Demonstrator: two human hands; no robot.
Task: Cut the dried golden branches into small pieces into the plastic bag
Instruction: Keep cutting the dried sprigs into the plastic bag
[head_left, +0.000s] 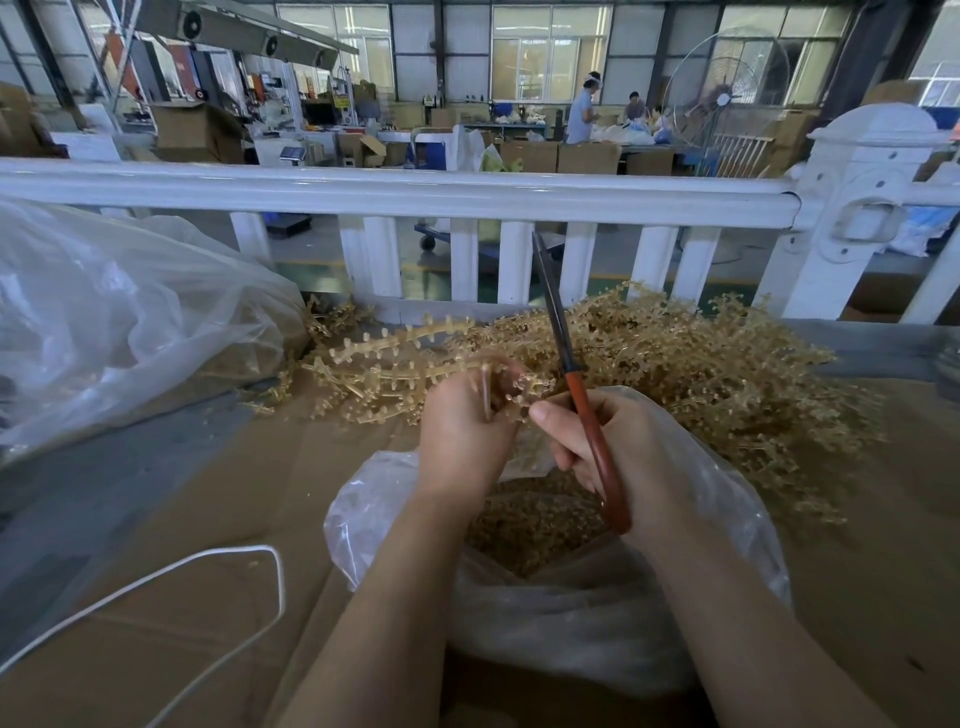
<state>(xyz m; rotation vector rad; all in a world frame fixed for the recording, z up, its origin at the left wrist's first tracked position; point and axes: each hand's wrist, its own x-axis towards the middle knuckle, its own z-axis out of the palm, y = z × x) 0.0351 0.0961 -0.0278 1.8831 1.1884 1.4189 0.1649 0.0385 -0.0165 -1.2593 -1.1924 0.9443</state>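
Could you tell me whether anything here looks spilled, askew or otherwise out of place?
Nothing serious. A few golden bits lie loose on the cardboard left of the plastic bag, outside it, and a white cord trails across the same sheet.

We find bare bench (218, 519) to our left, crossed only by a white cord (218, 564). Ahead, the branch pile (675, 364) and white railing (395, 195) block our reach; a large plastic sheet (114, 312) crowds the far left, the open bag (597, 597) sits directly below.
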